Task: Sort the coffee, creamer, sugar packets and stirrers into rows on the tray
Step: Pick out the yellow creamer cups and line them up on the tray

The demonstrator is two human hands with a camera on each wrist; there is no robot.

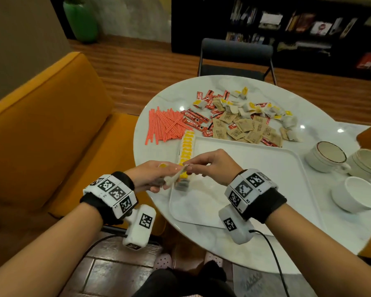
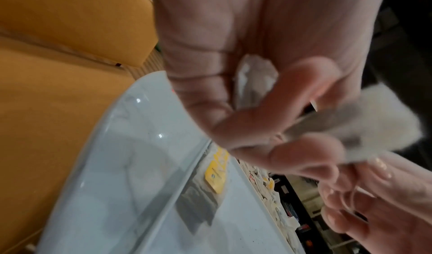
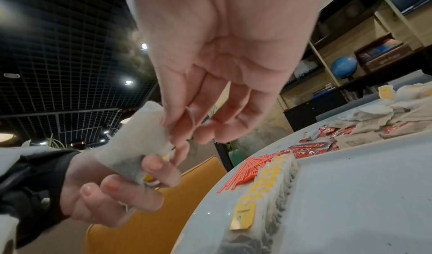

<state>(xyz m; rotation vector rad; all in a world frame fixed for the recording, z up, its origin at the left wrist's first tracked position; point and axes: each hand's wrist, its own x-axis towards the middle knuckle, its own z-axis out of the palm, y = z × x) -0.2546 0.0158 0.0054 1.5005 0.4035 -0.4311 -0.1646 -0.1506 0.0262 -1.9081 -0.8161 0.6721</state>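
The left hand (image 1: 147, 175) curls its fingers round a soft white tea bag (image 3: 131, 143), and the right hand (image 1: 212, 166) pinches the bag's upper end, or perhaps its thread, between thumb and fingertips, just above the near left corner of the white tray (image 1: 255, 159). Both hands pulling on thin paper could, I think, tear the bag or snap the thread, spilling tea onto the tray. Directly below lies the row of yellow-tagged tea bags (image 1: 186, 148) along the tray's left rim; a careless set-down might knock it crooked or land the bag over the rim. Farther out on the table (image 1: 321, 108), the red stirrers (image 1: 165, 125), red coffee sticks (image 1: 194, 120) and brown sugar packets (image 1: 244, 129) lie unsorted in overlapping heaps, easily dragged along by a reaching hand.
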